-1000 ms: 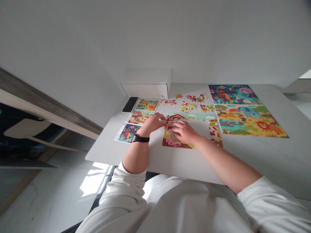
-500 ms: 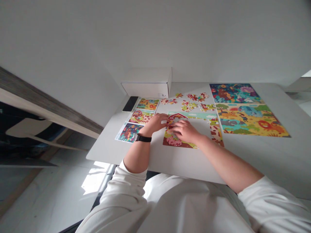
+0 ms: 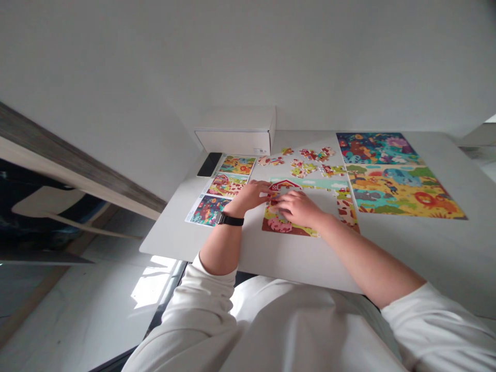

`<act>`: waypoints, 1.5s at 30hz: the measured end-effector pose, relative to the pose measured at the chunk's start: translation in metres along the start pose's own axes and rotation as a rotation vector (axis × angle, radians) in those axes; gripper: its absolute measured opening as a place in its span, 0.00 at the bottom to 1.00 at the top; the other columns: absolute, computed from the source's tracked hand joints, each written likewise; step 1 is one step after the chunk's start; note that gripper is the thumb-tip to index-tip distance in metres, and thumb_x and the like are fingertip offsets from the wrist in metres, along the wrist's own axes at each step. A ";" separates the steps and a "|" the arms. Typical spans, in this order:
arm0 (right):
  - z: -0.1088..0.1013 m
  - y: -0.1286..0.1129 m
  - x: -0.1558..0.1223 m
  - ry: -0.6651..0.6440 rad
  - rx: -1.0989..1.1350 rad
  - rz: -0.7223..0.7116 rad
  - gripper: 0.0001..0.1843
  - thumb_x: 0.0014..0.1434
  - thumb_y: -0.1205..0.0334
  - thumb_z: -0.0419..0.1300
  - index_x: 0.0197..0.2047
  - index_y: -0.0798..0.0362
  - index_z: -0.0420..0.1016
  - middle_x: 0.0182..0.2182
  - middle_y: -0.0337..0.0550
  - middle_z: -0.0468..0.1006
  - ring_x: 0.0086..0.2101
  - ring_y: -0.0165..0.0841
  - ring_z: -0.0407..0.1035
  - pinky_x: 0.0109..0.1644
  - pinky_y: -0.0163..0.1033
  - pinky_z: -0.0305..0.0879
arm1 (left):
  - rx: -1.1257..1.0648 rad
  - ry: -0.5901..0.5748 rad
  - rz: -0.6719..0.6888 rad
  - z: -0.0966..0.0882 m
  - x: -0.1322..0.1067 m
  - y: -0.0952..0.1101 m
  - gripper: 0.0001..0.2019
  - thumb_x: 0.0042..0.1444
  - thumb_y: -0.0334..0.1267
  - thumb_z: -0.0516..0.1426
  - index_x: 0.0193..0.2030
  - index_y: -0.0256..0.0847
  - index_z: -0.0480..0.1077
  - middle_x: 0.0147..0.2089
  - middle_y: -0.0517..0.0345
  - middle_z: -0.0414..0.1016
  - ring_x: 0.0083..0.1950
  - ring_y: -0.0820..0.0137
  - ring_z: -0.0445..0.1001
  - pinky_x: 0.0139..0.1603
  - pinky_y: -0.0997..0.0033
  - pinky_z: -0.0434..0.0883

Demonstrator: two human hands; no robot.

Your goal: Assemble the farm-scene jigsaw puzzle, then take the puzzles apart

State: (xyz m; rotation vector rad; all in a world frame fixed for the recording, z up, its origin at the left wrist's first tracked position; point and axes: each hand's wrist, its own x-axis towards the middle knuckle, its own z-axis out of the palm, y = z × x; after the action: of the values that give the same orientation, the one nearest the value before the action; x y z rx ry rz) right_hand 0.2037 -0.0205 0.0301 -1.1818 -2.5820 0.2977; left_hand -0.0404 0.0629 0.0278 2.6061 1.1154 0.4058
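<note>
1. the half-built farm puzzle (image 3: 277, 226) lies flat on the white table (image 3: 271, 253), right under the fingertips of both hands, with its red barn just beyond them.
2. by its look it is thin card: light, fairly stiff, likely to slide on the smooth top and to crease at the tabs if forced (the joined part would probably come apart if lifted by one corner). a single piece is best pinched by its edges or pressed from above.
3. left hand (image 3: 251, 195): palm down, black watch (image 3: 229, 219) at the wrist, fingers curled with their tips at the puzzle's left edge; i cannot tell whether they pinch a piece.
4. right hand (image 3: 298, 208): palm down across the puzzle, fingers stretched side by side, almost meeting the left fingertips and gripping nothing visible.
5. loose pieces (image 3: 310, 163) lie beyond the fingertips, apart from them.
</note>
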 end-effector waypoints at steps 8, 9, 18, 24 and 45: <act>-0.005 0.000 0.000 -0.017 -0.013 -0.003 0.19 0.67 0.66 0.64 0.58 0.45 0.87 0.57 0.47 0.84 0.54 0.47 0.71 0.64 0.52 0.64 | 0.006 -0.035 0.003 -0.002 0.000 0.002 0.12 0.66 0.41 0.66 0.55 0.51 0.85 0.67 0.52 0.80 0.67 0.55 0.77 0.73 0.53 0.69; -0.006 -0.001 0.000 -0.021 -0.016 -0.002 0.19 0.67 0.66 0.65 0.58 0.45 0.87 0.57 0.47 0.84 0.54 0.47 0.71 0.64 0.52 0.64 | 0.005 -0.035 0.006 -0.002 0.000 0.002 0.12 0.66 0.41 0.66 0.55 0.51 0.85 0.67 0.52 0.80 0.67 0.55 0.77 0.73 0.53 0.69; -0.012 -0.009 -0.001 -0.083 -0.091 0.022 0.19 0.68 0.65 0.65 0.60 0.45 0.86 0.56 0.49 0.83 0.54 0.47 0.72 0.62 0.51 0.66 | 0.029 -0.043 -0.011 0.000 0.001 0.005 0.13 0.66 0.41 0.65 0.56 0.52 0.85 0.68 0.53 0.79 0.67 0.55 0.76 0.73 0.53 0.69; -0.005 -0.005 -0.002 -0.047 -0.091 0.027 0.24 0.66 0.65 0.67 0.65 0.48 0.82 0.60 0.53 0.80 0.59 0.50 0.70 0.66 0.54 0.65 | 0.021 -0.012 0.003 0.003 0.001 0.006 0.16 0.66 0.42 0.65 0.60 0.52 0.83 0.67 0.52 0.80 0.67 0.55 0.76 0.73 0.53 0.69; -0.007 -0.015 -0.001 -0.045 -0.121 0.091 0.23 0.66 0.62 0.69 0.64 0.49 0.82 0.56 0.55 0.81 0.58 0.51 0.70 0.64 0.55 0.66 | 0.019 -0.074 -0.009 -0.002 0.000 0.005 0.14 0.64 0.41 0.66 0.56 0.52 0.85 0.71 0.55 0.77 0.70 0.54 0.75 0.74 0.53 0.68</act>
State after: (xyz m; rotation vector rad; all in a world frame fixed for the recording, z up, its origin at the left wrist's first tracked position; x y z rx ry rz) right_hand 0.1962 -0.0306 0.0416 -1.3516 -2.6223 0.1917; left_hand -0.0380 0.0596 0.0318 2.6088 1.1112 0.2951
